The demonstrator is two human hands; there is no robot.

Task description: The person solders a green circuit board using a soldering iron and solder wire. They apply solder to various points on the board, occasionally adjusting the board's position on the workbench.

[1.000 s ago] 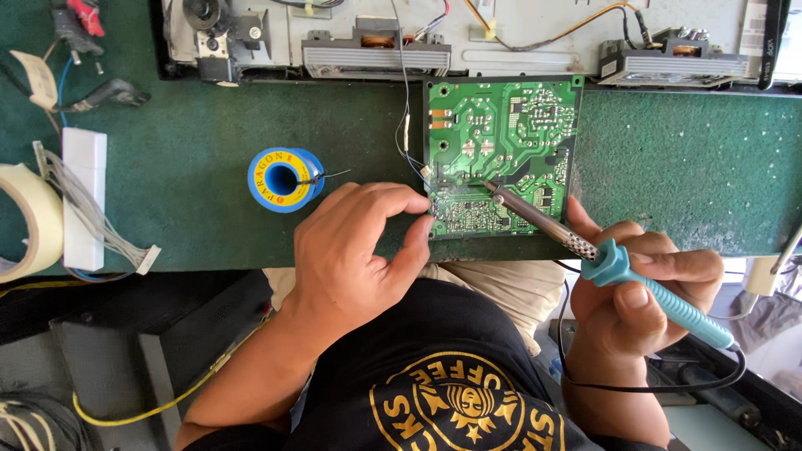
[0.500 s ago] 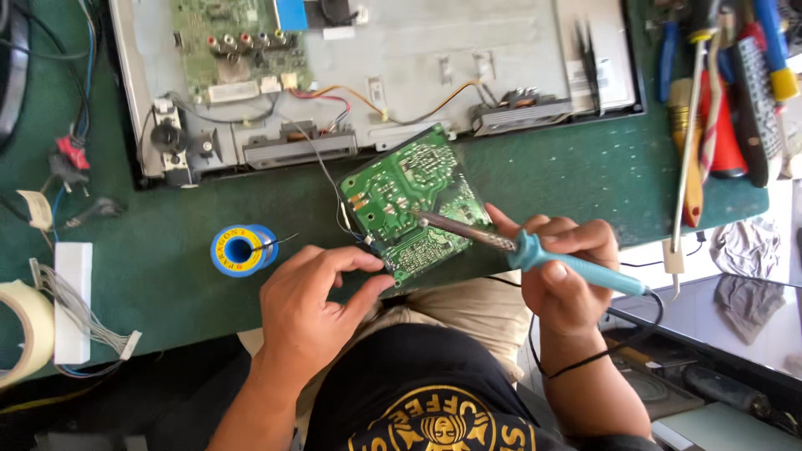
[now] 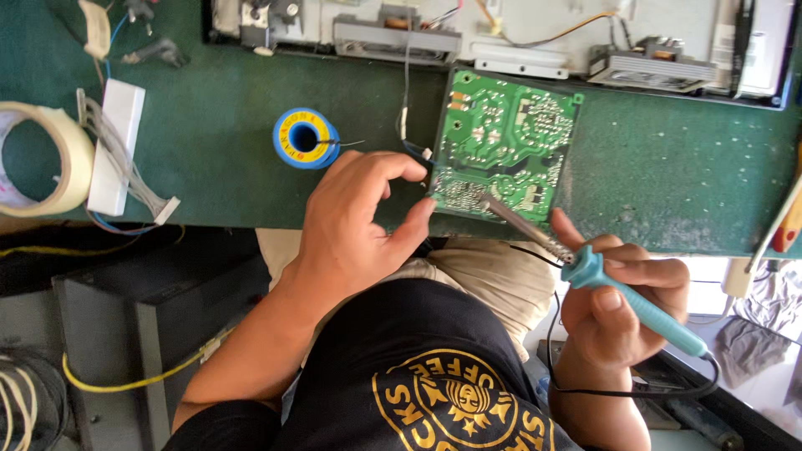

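The green circuit board [image 3: 506, 146] lay squarer on the green bench [image 3: 668, 175] than half a second before, when it sat tilted. The left hand [image 3: 355, 221] pinched its near-left edge, as before. The right hand [image 3: 622, 305] was closed around the blue-handled soldering iron [image 3: 585, 267], its tip on the board.

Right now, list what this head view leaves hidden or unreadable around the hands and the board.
- Head view: solder wire, if any, in the left hand is too thin to make out.
- Whether the soldering iron tip touches the green circuit board: too small to tell.
- Board's underside: hidden, face down on the green mat.
- Open chassis at the top: cut off by the frame edge.
- Right hand palm: hidden by its own fingers.
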